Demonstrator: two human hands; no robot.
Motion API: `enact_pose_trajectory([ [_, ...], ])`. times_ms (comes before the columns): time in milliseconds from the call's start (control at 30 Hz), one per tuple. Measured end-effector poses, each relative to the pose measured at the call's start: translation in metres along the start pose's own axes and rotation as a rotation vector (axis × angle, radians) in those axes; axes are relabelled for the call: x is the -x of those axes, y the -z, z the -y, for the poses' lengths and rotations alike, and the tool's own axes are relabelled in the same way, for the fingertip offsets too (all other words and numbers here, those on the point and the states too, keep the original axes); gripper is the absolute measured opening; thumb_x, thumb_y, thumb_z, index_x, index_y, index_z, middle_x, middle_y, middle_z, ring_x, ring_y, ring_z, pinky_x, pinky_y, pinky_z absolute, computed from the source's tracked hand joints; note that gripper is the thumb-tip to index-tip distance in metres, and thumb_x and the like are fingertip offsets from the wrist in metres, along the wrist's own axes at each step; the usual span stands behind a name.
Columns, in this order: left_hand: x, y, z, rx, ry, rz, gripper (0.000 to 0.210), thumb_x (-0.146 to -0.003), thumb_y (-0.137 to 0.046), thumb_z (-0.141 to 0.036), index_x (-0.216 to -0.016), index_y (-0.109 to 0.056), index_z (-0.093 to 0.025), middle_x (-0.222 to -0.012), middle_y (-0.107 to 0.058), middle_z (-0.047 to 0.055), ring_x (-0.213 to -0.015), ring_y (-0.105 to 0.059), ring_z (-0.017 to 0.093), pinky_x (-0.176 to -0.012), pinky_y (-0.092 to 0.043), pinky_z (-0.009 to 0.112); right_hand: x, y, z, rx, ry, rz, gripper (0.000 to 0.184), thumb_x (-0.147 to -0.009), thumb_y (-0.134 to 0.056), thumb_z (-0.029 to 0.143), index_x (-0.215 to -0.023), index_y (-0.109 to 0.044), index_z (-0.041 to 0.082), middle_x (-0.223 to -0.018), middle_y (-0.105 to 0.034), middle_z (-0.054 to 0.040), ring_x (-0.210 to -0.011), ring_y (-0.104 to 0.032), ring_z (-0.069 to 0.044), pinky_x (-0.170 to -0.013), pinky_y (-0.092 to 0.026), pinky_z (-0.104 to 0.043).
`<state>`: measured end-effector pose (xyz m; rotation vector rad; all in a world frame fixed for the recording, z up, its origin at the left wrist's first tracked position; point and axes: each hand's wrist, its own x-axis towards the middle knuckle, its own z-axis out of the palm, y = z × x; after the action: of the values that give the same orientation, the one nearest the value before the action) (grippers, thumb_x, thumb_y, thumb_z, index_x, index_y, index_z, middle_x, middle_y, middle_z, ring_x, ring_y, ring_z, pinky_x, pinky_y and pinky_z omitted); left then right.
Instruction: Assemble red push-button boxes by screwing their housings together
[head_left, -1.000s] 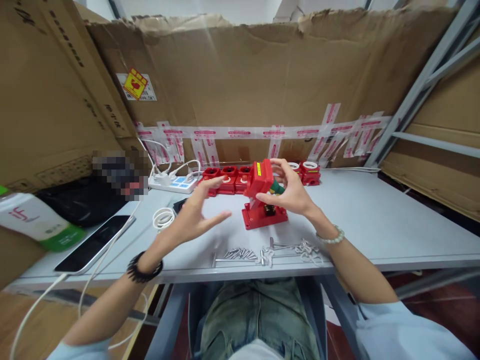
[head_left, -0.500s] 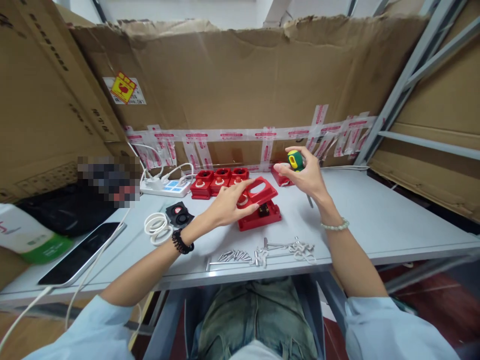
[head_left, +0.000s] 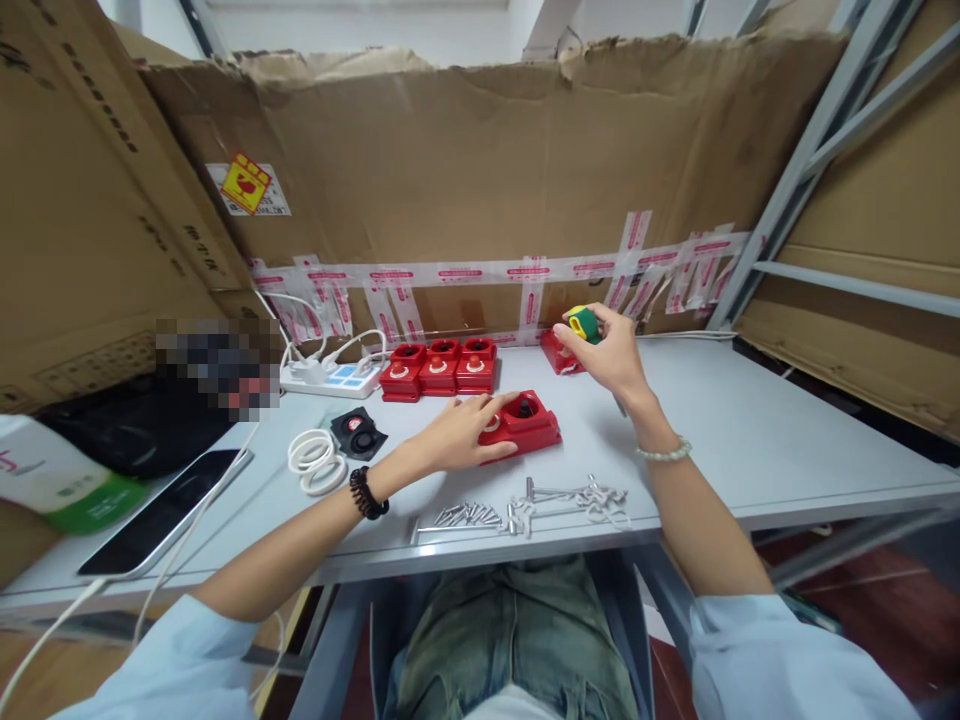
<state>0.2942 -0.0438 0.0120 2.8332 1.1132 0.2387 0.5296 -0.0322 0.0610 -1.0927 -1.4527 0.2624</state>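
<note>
Red box (head_left: 525, 424) lies shut under the flat, open left hand (head_left: 457, 438), as the right hand (head_left: 611, 352), at two o'clock, grips a screwdriver (head_left: 583, 323), seemingly ready for fastening with screws (head_left: 469, 514).

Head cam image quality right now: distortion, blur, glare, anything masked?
Head view: strong wide-angle bending, with the grey metal shelf frame splaying outward at the right edge; even soft lighting, only faint shadows on the white tabletop; no harsh glare; a pixelated patch masks something at left; the left hand on the red plastic housing and the right hand holding the green-and-yellow screwdriver handle look sharp.
</note>
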Motion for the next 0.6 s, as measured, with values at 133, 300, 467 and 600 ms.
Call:
enact_pose_trajectory([
  [133,0.005,0.000,0.004,0.024,-0.027,0.021,0.078,-0.091,-0.051,-0.048,-0.154,-0.017,-0.019,-0.132,-0.055,0.018,-0.116,-0.057,0.031,-0.096,-0.044,0.042,0.001,-0.001,0.002,0.023,0.026,0.019,0.024,-0.073,-0.071,0.037,-0.081,-0.064,0.016,-0.069,-0.061,-0.0001,-0.062,-0.057,-0.013,-0.055,-0.044,-0.024],
  [300,-0.011,-0.003,0.002,-0.029,0.004,0.055,0.079,-0.091,-0.051,-0.050,-0.155,-0.016,-0.019,-0.124,-0.058,0.018,-0.110,-0.060,0.032,-0.092,-0.045,0.042,0.002,-0.002,0.004,0.031,0.010,0.048,0.023,-0.074,-0.070,0.037,-0.081,-0.063,0.016,-0.069,-0.062,-0.0001,-0.062,-0.057,-0.013,-0.057,-0.045,-0.025],
  [467,-0.047,-0.011,0.000,-0.216,0.117,-0.024,0.081,-0.090,-0.050,-0.055,-0.154,-0.020,-0.015,-0.117,-0.063,0.020,-0.108,-0.060,0.036,-0.095,-0.039,0.048,0.002,-0.003,0.001,0.025,-0.015,0.067,0.025,-0.074,-0.069,0.039,-0.083,-0.064,0.016,-0.066,-0.061,0.0007,-0.058,-0.057,-0.013,-0.057,-0.045,-0.026],
  [600,-0.076,-0.020,0.000,-0.366,0.202,-0.161,0.072,-0.090,-0.049,-0.057,-0.141,-0.041,-0.006,-0.113,-0.065,0.022,-0.113,-0.054,0.037,-0.096,-0.037,0.046,0.001,-0.003,-0.002,0.044,0.016,0.057,0.024,-0.074,-0.069,0.038,-0.083,-0.065,0.016,-0.069,-0.062,0.0000,-0.061,-0.058,-0.014,-0.060,-0.046,-0.026],
])
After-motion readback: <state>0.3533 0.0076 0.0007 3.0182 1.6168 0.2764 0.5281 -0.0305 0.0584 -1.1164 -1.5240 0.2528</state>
